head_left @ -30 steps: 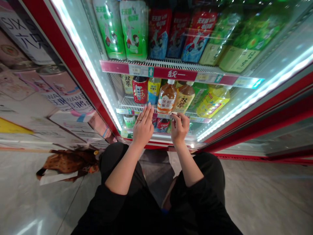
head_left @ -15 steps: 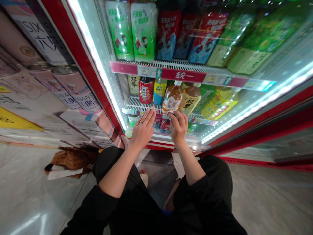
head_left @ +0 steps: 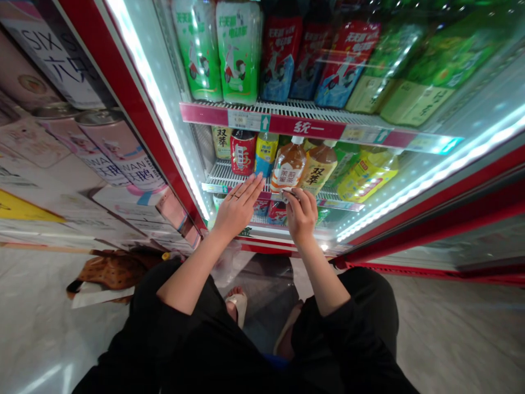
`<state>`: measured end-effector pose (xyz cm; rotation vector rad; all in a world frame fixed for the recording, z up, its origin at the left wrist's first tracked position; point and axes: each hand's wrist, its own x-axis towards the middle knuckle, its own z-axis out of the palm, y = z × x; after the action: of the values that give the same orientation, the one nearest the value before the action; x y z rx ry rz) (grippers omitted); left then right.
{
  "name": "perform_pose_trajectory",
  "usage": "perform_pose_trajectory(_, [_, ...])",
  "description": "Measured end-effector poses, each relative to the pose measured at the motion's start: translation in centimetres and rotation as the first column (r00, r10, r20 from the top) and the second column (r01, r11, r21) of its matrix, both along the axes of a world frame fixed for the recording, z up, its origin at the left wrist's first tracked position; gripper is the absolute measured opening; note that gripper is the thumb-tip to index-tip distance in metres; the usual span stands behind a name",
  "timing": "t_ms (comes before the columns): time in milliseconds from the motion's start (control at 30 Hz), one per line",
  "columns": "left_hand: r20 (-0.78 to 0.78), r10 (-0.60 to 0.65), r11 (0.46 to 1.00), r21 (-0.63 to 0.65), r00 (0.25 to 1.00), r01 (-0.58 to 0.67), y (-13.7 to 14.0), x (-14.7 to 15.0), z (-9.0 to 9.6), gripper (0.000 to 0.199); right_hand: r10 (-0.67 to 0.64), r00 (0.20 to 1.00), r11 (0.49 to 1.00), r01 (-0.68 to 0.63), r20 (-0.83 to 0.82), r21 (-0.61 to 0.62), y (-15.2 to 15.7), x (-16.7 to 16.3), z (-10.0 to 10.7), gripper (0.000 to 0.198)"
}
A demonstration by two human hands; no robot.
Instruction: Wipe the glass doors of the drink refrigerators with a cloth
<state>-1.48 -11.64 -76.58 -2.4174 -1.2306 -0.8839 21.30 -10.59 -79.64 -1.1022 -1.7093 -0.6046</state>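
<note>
My left hand (head_left: 238,207) reaches over the front rail of the lower fridge shelf (head_left: 213,187), its fingers stretched out flat, a ring on one of them. Beside it, my right hand (head_left: 302,214) has thumb and fingers pinched on a small whitish thing (head_left: 288,193) that I cannot make out, close to the shelf's front edge. Just behind the fingertips stands an orange-and-white labelled tea bottle (head_left: 287,168). A yellow-labelled drink bottle (head_left: 319,171) is to its right. A blue-and-yellow bottle (head_left: 266,153) and a red-labelled bottle (head_left: 242,153) are to its left.
Green bottles (head_left: 239,54) and red-and-blue bottles (head_left: 280,60) fill the upper shelf (head_left: 279,120). Bright light strips (head_left: 156,98) line the fridge frame. Drink cartons (head_left: 53,202) are stacked at left. A brown bag (head_left: 109,273) lies on the floor.
My left hand has slid slightly right and up along the shelf rail, nearer my right hand. My right hand keeps its pinch at nearly the same place. My knees have spread a little.
</note>
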Motion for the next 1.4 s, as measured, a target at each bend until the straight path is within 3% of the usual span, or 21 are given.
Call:
perform_pose_trajectory(100, [-0.014,0.01,0.996,-0.086,1.0,-0.011,-0.4,-0.7,-0.4,0.076,-0.014,0.999,0.999,0.012,-0.05,-0.034,0.1,0.5,-0.2,0.03])
perform_pose_trajectory(300, [0.044,0.023,0.976,-0.217,0.999,-0.013,-0.7,-0.6,0.3,0.069,-0.056,0.993,0.998,0.059,-0.106,0.029,1.8,-0.7,1.8,0.029])
perform_pose_trajectory(567, [0.096,0.024,0.987,-0.158,0.995,-0.009,-1.2,0.3,0.6,0.072,0.018,0.996,0.992,-0.028,0.083,0.119,-0.1,-0.6,0.4,0.025])
perform_pose_trajectory(733, [0.066,0.041,0.99,-0.136,0.997,-0.032,-1.4,0.1,0.5,0.071,-0.048,0.999,0.995,0.046,0.02,0.088,1.3,-1.0,2.7,0.029])
perform_pose_trajectory(867, [0.085,0.06,0.99,-0.134,0.995,-0.049,-1.4,-0.3,0.2,0.073,-0.018,1.0,0.995,0.019,-0.012,0.095,2.1,-1.8,3.9,0.029])
perform_pose_trajectory(1133, [0.013,0.116,0.985,-0.132,0.993,-0.113,-1.9,-0.3,0.6,0.069,0.065,0.993,0.995,-0.072,0.103,0.062,0.2,-3.2,0.9,0.029])
perform_pose_trajectory(1400, [0.009,0.131,0.981,-0.143,0.991,-0.129,-2.2,-1.0,0.8,0.071,0.061,0.997,0.998,-0.062,0.038,0.024,2.4,-4.2,4.4,0.029])
